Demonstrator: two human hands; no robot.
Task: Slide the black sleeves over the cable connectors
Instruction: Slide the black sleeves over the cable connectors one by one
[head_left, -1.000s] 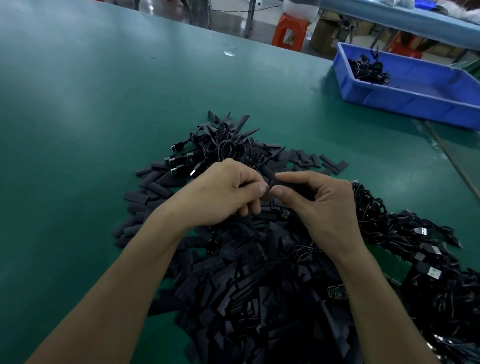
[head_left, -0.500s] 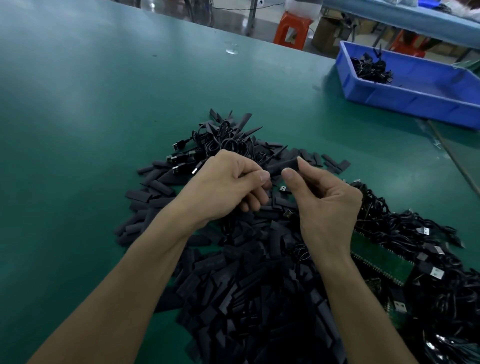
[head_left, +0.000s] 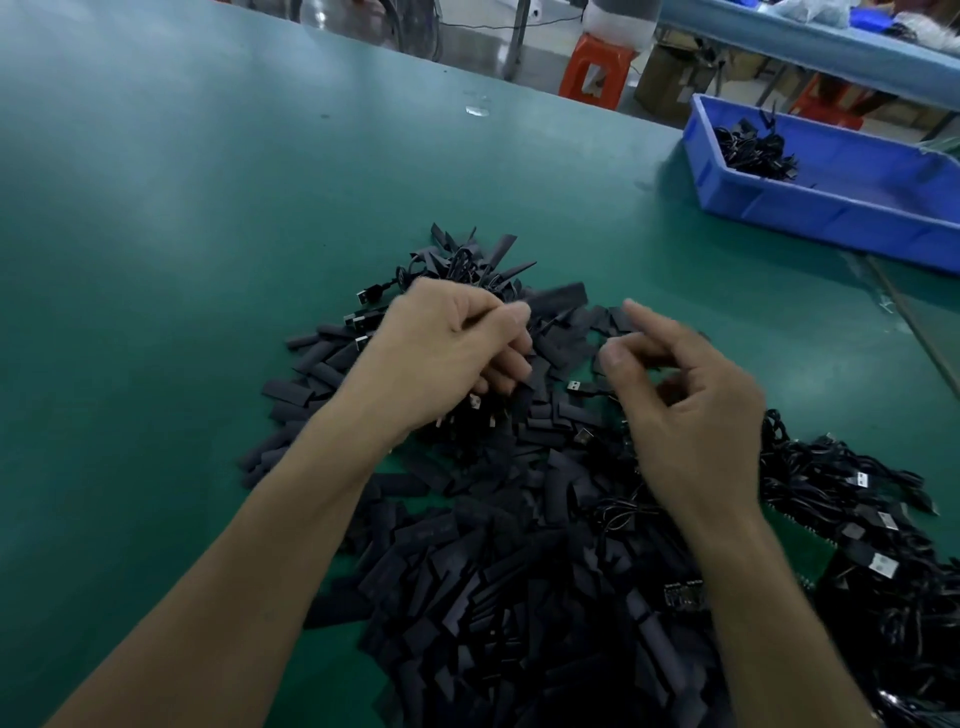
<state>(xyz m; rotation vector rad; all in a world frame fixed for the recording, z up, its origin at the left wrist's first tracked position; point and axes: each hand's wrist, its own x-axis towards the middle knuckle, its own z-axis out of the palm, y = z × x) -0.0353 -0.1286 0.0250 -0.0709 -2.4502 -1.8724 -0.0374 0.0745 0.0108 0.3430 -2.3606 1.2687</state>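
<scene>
A big heap of flat black sleeves (head_left: 467, 571) covers the green table in front of me. Behind it lies a bundle of black cables with USB connectors (head_left: 366, 297). My left hand (head_left: 447, 358) pinches one black sleeve (head_left: 558, 299) between thumb and forefinger; the sleeve sticks out to the right, blurred, and whatever is inside it is hidden. My right hand (head_left: 685, 400) hovers just to the right of it, thumb and forefinger apart, with nothing between them. A loose connector (head_left: 574, 386) lies on the heap between my hands.
A tangle of black cables (head_left: 857, 519) lies at the right, partly over a green circuit board (head_left: 805, 553). A blue bin (head_left: 831, 208) with a few cables in it stands at the far right. An orange stool (head_left: 597, 73) is beyond the table's far edge.
My right hand has let go of the sleeve and drawn back to the right. My left hand still pinches the sleeve and has lifted slightly away from me.
</scene>
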